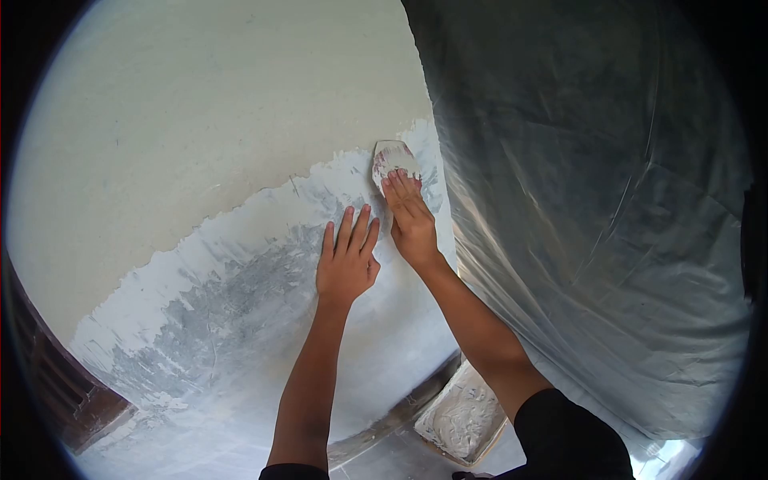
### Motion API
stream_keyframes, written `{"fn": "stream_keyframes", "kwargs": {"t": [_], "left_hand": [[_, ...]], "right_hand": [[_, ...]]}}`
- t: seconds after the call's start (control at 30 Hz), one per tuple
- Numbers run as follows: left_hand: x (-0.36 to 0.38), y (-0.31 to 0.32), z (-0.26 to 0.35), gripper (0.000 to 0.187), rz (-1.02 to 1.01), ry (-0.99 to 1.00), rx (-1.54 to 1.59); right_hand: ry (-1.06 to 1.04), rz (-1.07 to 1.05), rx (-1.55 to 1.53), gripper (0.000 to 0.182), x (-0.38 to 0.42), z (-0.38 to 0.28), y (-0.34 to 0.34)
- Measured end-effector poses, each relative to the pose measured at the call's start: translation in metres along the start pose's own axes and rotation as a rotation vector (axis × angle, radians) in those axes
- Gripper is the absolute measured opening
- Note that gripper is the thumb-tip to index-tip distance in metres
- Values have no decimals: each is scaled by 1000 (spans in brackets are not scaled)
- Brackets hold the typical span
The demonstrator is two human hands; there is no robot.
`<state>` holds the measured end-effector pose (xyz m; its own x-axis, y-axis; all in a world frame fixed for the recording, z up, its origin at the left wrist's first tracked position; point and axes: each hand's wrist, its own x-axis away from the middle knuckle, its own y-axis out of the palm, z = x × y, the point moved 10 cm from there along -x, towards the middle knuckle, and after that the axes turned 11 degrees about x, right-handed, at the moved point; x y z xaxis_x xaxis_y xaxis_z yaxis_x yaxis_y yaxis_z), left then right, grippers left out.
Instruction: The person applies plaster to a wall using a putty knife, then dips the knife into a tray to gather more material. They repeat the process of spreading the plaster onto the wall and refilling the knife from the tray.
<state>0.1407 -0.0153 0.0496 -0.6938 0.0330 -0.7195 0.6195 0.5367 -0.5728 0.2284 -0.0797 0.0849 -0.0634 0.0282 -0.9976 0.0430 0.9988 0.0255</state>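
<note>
My right hand [411,214] grips a putty knife [393,156] whose wide blade is smeared with white putty. The blade lies against the wall [232,104], near its right edge, by the border between the cream upper part and a white and grey patchy band [240,296]. Lower and to the left, my left hand [349,260] rests flat on the wall with its fingers spread, holding nothing. My right fingers cover the knife's handle and the lower part of its blade.
Dark plastic sheeting [592,184] hangs along the wall's right side. A tray of white putty [462,420] sits on the floor below my right arm. A baseboard [400,404] runs along the wall's foot, and brown slatted woodwork [60,384] stands at the lower left.
</note>
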Motion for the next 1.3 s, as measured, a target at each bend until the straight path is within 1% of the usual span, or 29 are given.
{"fn": "stream_keyframes", "kwargs": {"t": [0.07,0.1,0.17,0.23,0.3,0.33,0.43,0.5,0.6,0.7,0.83,0.9,1.03,1.1,1.17,1.23,1.3], "left_hand": [[0,0,0,58,6,3,-4],[0,0,0,58,3,6,-6],[0,1,0,58,-5,3,-5],[1,1,0,58,-12,1,-1],[0,1,0,58,-6,1,-3],[0,0,0,58,-5,2,-2],[1,0,0,58,-6,2,9],[1,1,0,58,-4,4,-1],[1,1,0,58,7,6,-9],[0,2,-1,58,-10,-3,-19],[1,3,-2,57,-12,-2,-11],[1,3,0,56,-29,2,-140],[1,4,-1,56,-19,12,-152],[1,3,0,56,-28,9,-151],[2,4,0,56,-30,7,-149],[2,3,0,56,-28,6,-150],[1,2,-1,57,-10,-7,-60]], "right_hand": [[26,96,3,65,-4,5,-18],[27,97,2,65,-10,7,-17],[62,166,54,66,-27,18,-21],[76,136,73,65,-31,22,-12],[76,65,59,63,-24,25,10],[57,67,70,63,-16,23,14],[55,8,59,62,5,15,11],[46,17,62,62,5,16,1],[118,149,97,63,-15,25,-21],[146,131,120,61,-30,36,-9],[141,47,101,58,-8,25,7],[132,56,101,57,-1,22,-3],[171,138,59,57,-18,28,-25],[151,195,88,56,-32,26,-28],[158,171,103,56,-27,29,-12],[123,65,117,55,-18,24,5],[115,54,121,55,0,20,2]]}}
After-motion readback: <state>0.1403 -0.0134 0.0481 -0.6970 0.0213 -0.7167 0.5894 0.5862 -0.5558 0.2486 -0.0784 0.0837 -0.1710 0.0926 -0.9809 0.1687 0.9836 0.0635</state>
